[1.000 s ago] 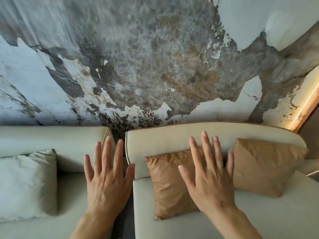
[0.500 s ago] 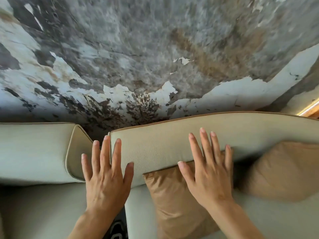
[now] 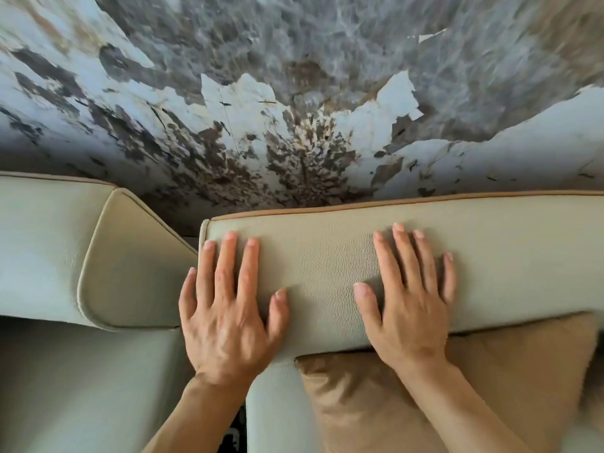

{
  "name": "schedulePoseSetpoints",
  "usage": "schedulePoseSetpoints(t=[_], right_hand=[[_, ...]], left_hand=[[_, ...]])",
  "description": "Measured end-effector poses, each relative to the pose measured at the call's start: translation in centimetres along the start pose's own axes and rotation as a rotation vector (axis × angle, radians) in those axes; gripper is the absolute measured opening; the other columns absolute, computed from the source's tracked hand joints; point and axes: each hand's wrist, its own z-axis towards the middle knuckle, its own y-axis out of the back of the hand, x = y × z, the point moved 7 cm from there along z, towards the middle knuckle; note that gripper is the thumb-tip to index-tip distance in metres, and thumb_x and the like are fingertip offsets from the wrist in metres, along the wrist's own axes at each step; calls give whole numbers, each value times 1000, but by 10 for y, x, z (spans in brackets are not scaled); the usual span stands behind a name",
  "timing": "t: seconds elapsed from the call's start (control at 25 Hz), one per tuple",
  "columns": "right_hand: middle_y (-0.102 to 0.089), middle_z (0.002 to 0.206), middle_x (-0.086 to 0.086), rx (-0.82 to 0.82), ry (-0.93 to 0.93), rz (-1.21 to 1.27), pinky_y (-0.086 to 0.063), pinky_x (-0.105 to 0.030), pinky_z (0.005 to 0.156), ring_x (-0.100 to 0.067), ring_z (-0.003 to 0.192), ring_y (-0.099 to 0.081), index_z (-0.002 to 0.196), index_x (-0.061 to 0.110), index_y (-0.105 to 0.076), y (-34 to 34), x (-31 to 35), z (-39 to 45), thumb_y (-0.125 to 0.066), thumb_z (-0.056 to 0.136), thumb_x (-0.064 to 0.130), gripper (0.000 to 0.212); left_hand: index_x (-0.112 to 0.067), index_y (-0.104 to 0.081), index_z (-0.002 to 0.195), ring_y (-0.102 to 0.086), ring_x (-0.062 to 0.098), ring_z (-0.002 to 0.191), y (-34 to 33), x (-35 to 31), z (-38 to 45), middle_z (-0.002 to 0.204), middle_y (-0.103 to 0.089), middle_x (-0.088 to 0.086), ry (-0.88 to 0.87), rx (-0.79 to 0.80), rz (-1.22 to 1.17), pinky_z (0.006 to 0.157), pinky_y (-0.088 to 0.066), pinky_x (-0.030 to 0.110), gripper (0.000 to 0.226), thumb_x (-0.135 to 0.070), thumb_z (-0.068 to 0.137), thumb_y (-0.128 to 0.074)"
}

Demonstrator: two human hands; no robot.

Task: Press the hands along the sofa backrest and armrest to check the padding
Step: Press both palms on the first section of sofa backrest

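Observation:
A cream leather sofa backrest (image 3: 506,253) with tan piping runs across the right and middle of the view. My left hand (image 3: 228,308) lies flat on its left end, fingers spread, palm down. My right hand (image 3: 408,295) lies flat on the backrest further right, fingers apart, its wrist over a tan cushion (image 3: 490,387). Neither hand holds anything. A second cream sofa section (image 3: 49,250) with a rounded end panel (image 3: 130,266) stands to the left, apart from the first.
A marbled grey, white and brown wall (image 3: 294,109) rises straight behind both backrests. A narrow dark gap (image 3: 235,433) separates the two sofa sections below my left forearm. Cream seat surfaces (image 3: 81,387) lie at lower left.
The view has closed in on the backrest. Both hands moved forward from hovering over the seat and cushion to resting flat on the backrest's face.

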Motion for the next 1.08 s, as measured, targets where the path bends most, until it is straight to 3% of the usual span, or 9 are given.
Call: schedulePoseSetpoints(t=[0.36, 0.6, 1.08], right_hand=[[-42, 152, -9, -165, 33, 9, -20, -60, 113, -31, 141, -36, 146, 19, -41, -25, 0, 8, -24, 94, 53, 64], [-44, 150, -9, -204, 19, 20, -21, -59, 113, -31, 140, -37, 146, 19, -41, -36, 3, 37, -23, 95, 53, 64], [-45, 150, -8, -305, -43, -15, -19, -57, 114, -31, 140, -36, 145, 20, -42, -57, -13, 104, -23, 96, 52, 62]], left_hand=[[-16, -46, 145, -37, 30, 143, -17, 0, 9, 153, -44, 11, -32, -56, 81, 104, -41, 51, 66, -51, 90, -38], [-18, -43, 147, -38, 30, 143, -31, 5, 40, 153, -44, 9, -25, -57, 121, 112, -32, 55, 67, -53, 90, -33], [-17, -45, 146, -41, 32, 141, -62, -14, 123, 151, -46, 9, -71, -54, 105, 111, -33, 57, 67, -53, 91, -30]])
